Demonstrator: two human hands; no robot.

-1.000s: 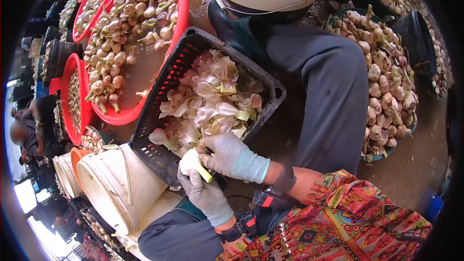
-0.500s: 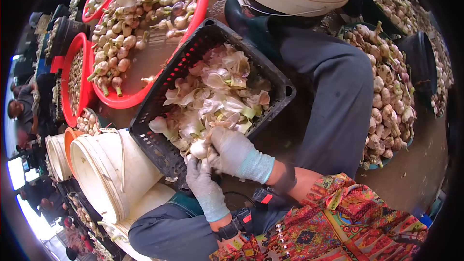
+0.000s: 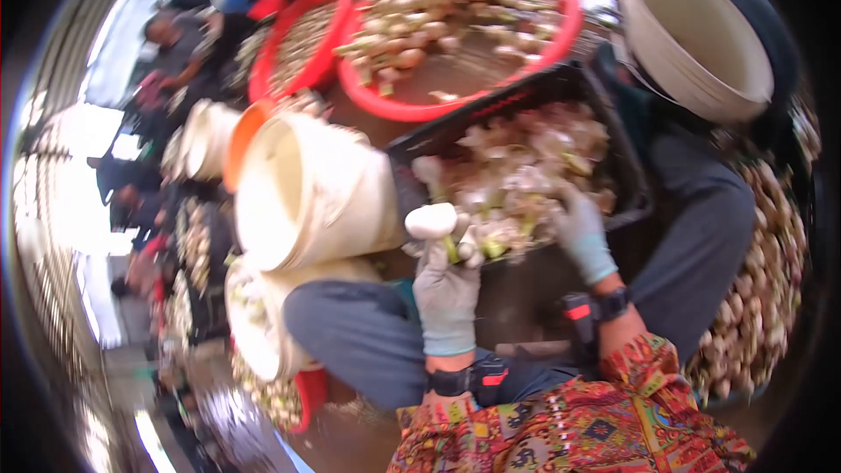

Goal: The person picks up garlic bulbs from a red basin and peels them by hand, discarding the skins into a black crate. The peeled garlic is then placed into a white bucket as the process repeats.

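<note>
Farthest left, people (image 3: 180,39) blur into dark shapes, so we cannot make out what they handle. Nearer us, a white bucket (image 3: 346,197) lies on its side, mouth to the left, partly covering an orange tub (image 3: 238,149). Beyond, a small red basin (image 3: 343,22) holds pale pieces too smeared to identify; the large red basin (image 3: 571,9) beside it, cut off at the far edge, holds garlic bulbs with stems (image 3: 425,22). Near the middle, our left hand (image 3: 448,285) is closed around a white garlic bulb (image 3: 431,221), its green stem partly hidden by fingers, just by the near left corner of a black crate (image 3: 638,197). Garlic skins (image 3: 517,162) fill the crate. Our right hand (image 3: 580,223) is half-curled over them; blur keeps us from telling whether it grips any. Farther right stands a cream bucket (image 3: 749,61); nearer, our knee partly hides heaped garlic (image 3: 760,285).
</note>
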